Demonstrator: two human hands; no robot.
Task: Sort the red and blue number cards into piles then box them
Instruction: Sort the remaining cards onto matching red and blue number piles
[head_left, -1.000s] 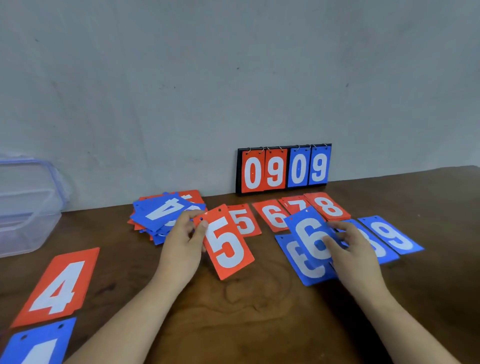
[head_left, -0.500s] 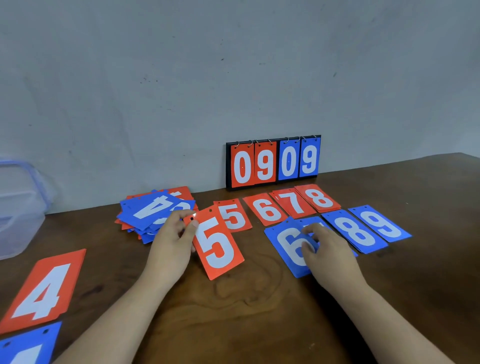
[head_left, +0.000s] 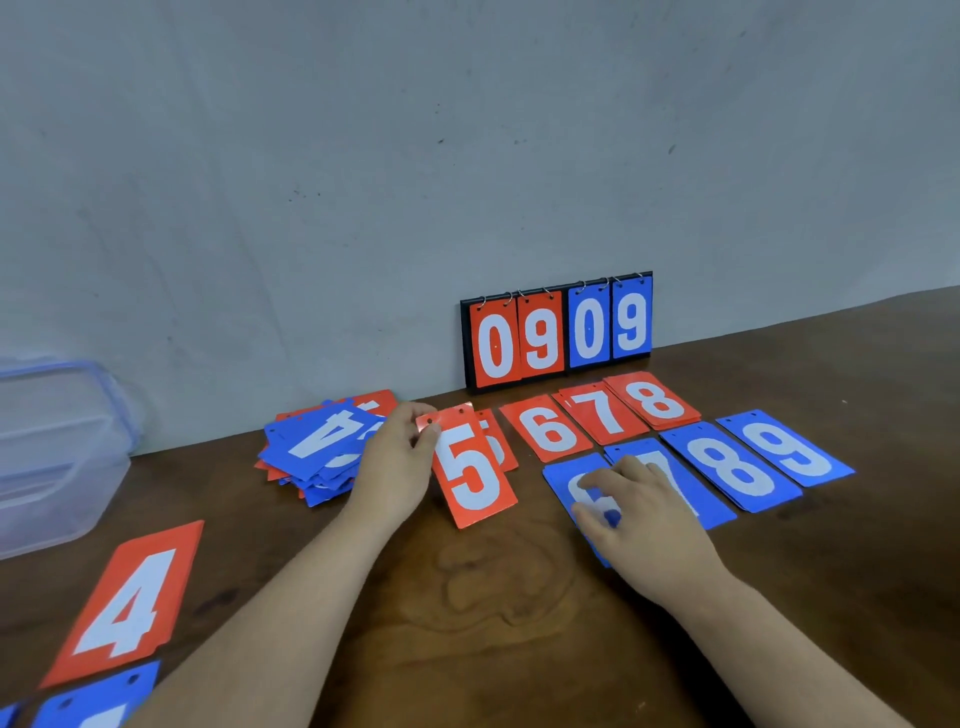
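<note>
The counter (head_left: 493, 597) is dark brown wood with swirling grain; the wall (head_left: 363, 156) is pale grey. The scoreboard (head_left: 558, 332) has a black frame, two red and two blue cards, and white digits. The red 5 card (head_left: 470, 473), the near-left red 4 card (head_left: 127, 603), the blue 8 card (head_left: 732, 467) and the blue 9 card (head_left: 784, 447) bear white numerals. The pile (head_left: 317, 447) mixes blue and red. The far-left box (head_left: 57, 457) is clear with a blue rim.

The tabletop (head_left: 467, 623) is dark brown wood, smooth, with visible grain and a dull sheen. The red 5 card (head_left: 472, 473) I hold looks like thin glossy plastic, with light glaring off its top edge. The blue 9 card (head_left: 784, 447) has the same slick face. The box (head_left: 62, 457) is cloudy see-through plastic with a blue rim. The scoreboard (head_left: 556, 332) has small metal rings (head_left: 582, 285). The wall (head_left: 363, 156) is matt grey and scuffed
</note>
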